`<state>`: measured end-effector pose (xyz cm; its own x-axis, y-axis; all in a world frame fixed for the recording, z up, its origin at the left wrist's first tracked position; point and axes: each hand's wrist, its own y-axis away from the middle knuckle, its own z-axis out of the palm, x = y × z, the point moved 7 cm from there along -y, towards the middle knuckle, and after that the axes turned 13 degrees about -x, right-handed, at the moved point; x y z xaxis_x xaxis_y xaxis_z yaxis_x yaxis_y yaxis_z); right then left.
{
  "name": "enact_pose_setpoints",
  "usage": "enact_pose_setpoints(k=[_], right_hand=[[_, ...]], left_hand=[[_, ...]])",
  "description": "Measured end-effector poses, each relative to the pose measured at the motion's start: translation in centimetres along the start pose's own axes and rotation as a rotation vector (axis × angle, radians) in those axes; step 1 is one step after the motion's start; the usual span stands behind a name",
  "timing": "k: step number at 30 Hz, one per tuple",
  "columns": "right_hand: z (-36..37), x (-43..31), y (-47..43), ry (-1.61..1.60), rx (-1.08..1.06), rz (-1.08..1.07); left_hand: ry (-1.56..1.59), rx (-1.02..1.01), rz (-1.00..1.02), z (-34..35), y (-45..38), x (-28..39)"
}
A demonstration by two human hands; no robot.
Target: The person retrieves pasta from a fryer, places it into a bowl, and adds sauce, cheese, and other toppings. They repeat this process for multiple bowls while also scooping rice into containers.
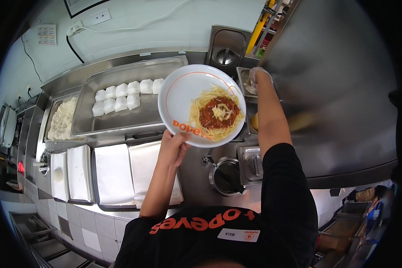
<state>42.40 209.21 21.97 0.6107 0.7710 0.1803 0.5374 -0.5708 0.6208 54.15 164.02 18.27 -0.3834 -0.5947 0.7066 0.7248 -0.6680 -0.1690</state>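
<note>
My left hand grips the near rim of a white plate, thumb on top, and holds it above the counter. Spaghetti lies towards the plate's right side, under red sauce with a small heap of grated cheese at its middle. The plate bears orange writing. In a clear plastic glove, my right hand reaches into a small steel food pan beyond the plate's right edge. Some pale bits show in that pan. My right fingers are mostly hidden, so their grip cannot be made out.
Left of the plate, a steel tray carries several white wrapped portions, beside a pan of rice. Paper sheets lie nearer. A round steel pot and lidded pan stand close by. A steel panel borders the right.
</note>
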Motion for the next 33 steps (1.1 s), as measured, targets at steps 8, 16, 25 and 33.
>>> enact_pose_setpoints(k=[8,16,25,33], right_hand=[[-2.7,0.3,15.5,-0.451,0.129,-0.436],[0.3,-6.2,31.5,-0.329,0.344,-0.608],[3.0,-8.4,32.7,-0.076,0.395,-0.567],[2.1,-8.0,32.9,-0.028,0.543,-0.663]], left_hand=[[0.075,-0.180,-0.005,2.2,-3.7,-0.6],[0.186,-0.220,-0.009,2.8,-5.6,-1.5],[0.182,-0.271,-0.013,3.7,-5.8,-1.3],[0.174,-0.256,-0.011,3.7,-6.0,-1.3]])
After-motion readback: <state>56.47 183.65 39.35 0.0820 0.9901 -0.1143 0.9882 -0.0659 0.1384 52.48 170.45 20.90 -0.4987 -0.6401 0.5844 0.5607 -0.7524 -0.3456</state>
